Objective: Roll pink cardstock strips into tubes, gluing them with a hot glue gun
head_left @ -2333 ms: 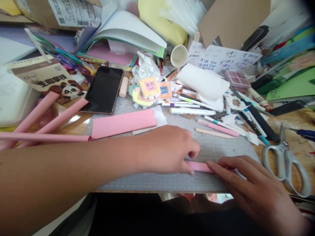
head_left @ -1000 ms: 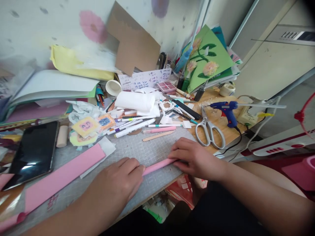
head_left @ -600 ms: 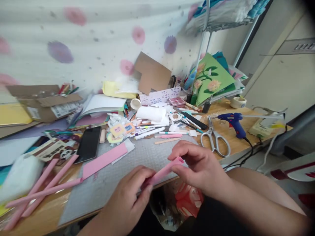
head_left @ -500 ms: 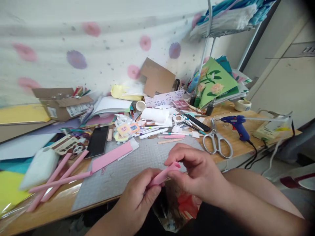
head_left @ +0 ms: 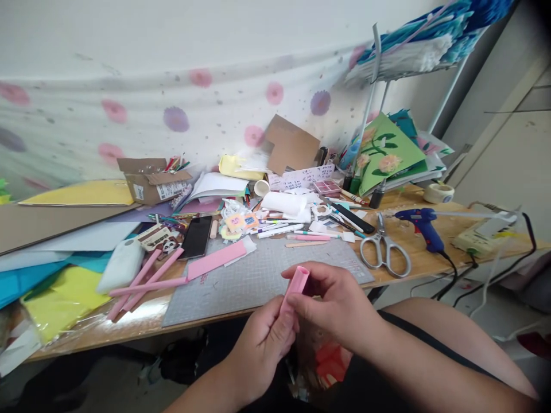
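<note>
Between both hands I hold a small pink paper tube (head_left: 296,287) in front of the table edge, its open end tilted up toward the table. My left hand (head_left: 269,338) is closed around the tube's lower part, which it hides. Higher up, my right hand (head_left: 331,295) pinches the rolled paper between thumb and fingers. Beyond the hands, a flat pink paper strip (head_left: 217,259) lies on the grey cutting mat (head_left: 262,284). Several finished-looking pink tubes (head_left: 148,285) cross one another at the left.
Silver scissors (head_left: 384,252) and a blue glue gun (head_left: 424,226) with its cord lie at the right. A black phone (head_left: 198,237), a cardboard box (head_left: 157,186) and a white roll (head_left: 279,202) sit among pens and scraps. Yellow paper (head_left: 64,298) lies at the front left.
The pink tube now stands more upright and looks more tightly rolled, its open end narrower. My fingers have shifted along it. The camera view has turned left, so the table appears further right.
</note>
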The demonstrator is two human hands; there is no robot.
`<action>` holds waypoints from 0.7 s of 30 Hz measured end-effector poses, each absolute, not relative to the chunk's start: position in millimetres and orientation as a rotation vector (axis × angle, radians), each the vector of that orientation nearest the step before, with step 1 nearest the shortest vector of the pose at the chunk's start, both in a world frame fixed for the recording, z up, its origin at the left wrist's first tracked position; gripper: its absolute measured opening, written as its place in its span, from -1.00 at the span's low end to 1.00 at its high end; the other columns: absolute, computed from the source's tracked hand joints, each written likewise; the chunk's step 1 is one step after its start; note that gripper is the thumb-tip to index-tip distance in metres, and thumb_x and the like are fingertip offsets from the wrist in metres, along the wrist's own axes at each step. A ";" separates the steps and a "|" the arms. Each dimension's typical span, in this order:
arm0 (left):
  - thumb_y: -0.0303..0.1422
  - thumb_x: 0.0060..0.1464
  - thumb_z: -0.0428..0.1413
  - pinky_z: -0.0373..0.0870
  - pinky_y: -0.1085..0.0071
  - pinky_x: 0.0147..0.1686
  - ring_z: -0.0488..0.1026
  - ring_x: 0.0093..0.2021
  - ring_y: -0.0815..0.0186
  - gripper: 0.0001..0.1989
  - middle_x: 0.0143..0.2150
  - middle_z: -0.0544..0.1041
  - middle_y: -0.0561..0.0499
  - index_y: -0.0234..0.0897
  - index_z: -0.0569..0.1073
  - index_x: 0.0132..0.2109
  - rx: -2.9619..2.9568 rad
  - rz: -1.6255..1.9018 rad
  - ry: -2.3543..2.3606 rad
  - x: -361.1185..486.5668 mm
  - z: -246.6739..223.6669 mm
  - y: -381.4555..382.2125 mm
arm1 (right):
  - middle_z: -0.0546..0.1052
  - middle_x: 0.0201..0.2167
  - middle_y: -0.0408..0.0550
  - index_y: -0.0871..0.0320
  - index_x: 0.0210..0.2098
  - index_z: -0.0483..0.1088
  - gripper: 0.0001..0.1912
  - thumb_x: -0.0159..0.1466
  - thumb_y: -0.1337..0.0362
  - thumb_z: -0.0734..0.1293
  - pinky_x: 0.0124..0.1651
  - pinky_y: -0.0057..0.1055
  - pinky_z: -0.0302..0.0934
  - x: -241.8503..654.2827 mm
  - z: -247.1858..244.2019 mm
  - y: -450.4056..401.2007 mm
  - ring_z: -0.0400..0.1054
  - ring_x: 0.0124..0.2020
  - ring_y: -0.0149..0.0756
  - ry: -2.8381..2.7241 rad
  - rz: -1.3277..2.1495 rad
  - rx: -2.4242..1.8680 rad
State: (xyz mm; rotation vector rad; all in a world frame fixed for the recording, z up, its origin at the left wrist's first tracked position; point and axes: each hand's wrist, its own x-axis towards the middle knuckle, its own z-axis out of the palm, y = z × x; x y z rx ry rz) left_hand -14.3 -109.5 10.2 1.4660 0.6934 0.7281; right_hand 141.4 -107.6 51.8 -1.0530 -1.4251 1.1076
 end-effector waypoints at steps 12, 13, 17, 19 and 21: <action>-0.05 0.27 -0.12 0.13 0.42 -0.40 0.19 -0.42 0.34 -0.64 -0.42 0.28 0.07 -0.25 0.29 -0.29 1.825 0.746 0.926 -27.2 5.5 -100.7 | 0.28 -0.34 -0.15 0.12 -0.29 0.36 -0.81 0.11 0.41 0.40 -0.34 -0.44 0.21 163.2 64.8 -114.9 0.18 -0.39 -0.43 -1.734 0.474 -0.964; -0.07 0.28 -0.12 0.12 0.41 -0.38 0.20 -0.42 0.33 -0.65 -0.43 0.28 0.08 -0.24 0.29 -0.30 1.850 0.737 0.935 -27.2 4.7 -99.8 | 0.27 -0.34 -0.15 0.13 -0.32 0.36 -0.83 0.11 0.41 0.40 -0.35 -0.45 0.20 163.2 64.7 -114.0 0.18 -0.40 -0.44 -1.741 0.485 -0.989; -0.18 0.28 -0.11 0.12 0.41 -0.37 0.23 -0.42 0.32 -0.74 -0.43 0.32 0.08 -0.24 0.26 -0.31 1.903 0.664 0.952 -26.7 0.0 -96.2 | 0.25 -0.32 -0.15 0.13 -0.36 0.35 -0.83 0.11 0.49 0.37 -0.32 -0.48 0.18 163.6 60.6 -108.6 0.17 -0.37 -0.44 -1.765 0.520 -1.026; -0.25 0.28 -0.11 0.13 0.42 -0.38 0.26 -0.42 0.33 -0.79 -0.44 0.33 0.09 -0.24 0.25 -0.30 1.902 0.614 0.953 -26.1 -1.8 -94.7 | 0.26 -0.32 -0.15 0.13 -0.39 0.35 -0.82 0.09 0.52 0.37 -0.30 -0.48 0.18 163.5 56.4 -106.0 0.18 -0.35 -0.43 -1.775 0.593 -1.050; -0.28 0.28 -0.11 0.16 0.43 -0.38 0.28 -0.41 0.33 -0.81 -0.43 0.34 0.09 -0.24 0.25 -0.29 1.890 0.587 0.944 -25.3 -3.0 -93.8 | 0.28 -0.32 -0.15 0.15 -0.44 0.35 -0.81 0.08 0.54 0.37 -0.29 -0.47 0.18 162.6 51.7 -104.3 0.21 -0.34 -0.43 -1.784 0.685 -1.093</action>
